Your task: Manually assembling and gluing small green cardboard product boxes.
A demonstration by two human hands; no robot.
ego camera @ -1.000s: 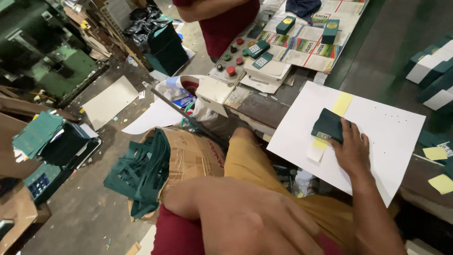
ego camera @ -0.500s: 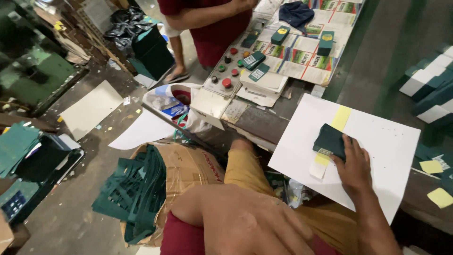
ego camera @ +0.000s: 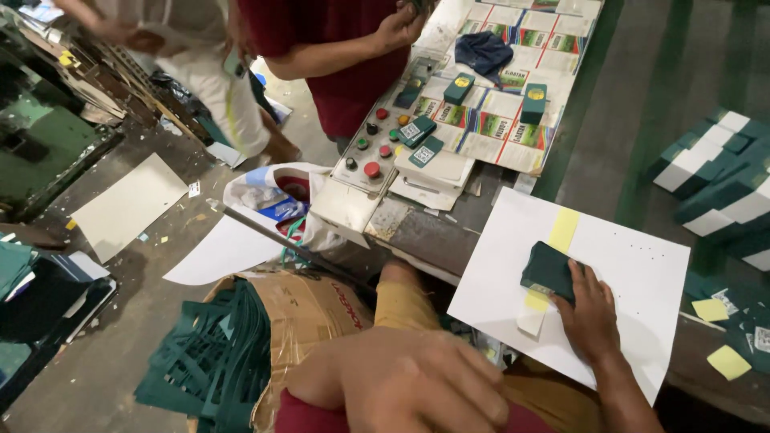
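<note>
My right hand (ego camera: 592,314) lies on a small dark green box (ego camera: 545,270) and presses it onto a large white sheet (ego camera: 642,265). A yellow strip (ego camera: 564,228) runs under the box, with a pale slip below it. My left hand (ego camera: 409,383) is close to the camera at the bottom, blurred, with its fingers curled down over red cloth (ego camera: 313,417) above my knee. Whether it holds anything is unclear.
A control panel (ego camera: 373,152) with coloured buttons sits ahead, beside printed sheets (ego camera: 513,84) with small green boxes on them. A person in a red shirt (ego camera: 337,48) and another person in white (ego camera: 200,56) stand behind. A cardboard box (ego camera: 313,313) of green offcuts is at the left, and green-white box stacks (ego camera: 722,176) at the right.
The view has swung so the panel and the standing people sit lower and nearer. My right hand stays on the green box and my left hand stays low.
</note>
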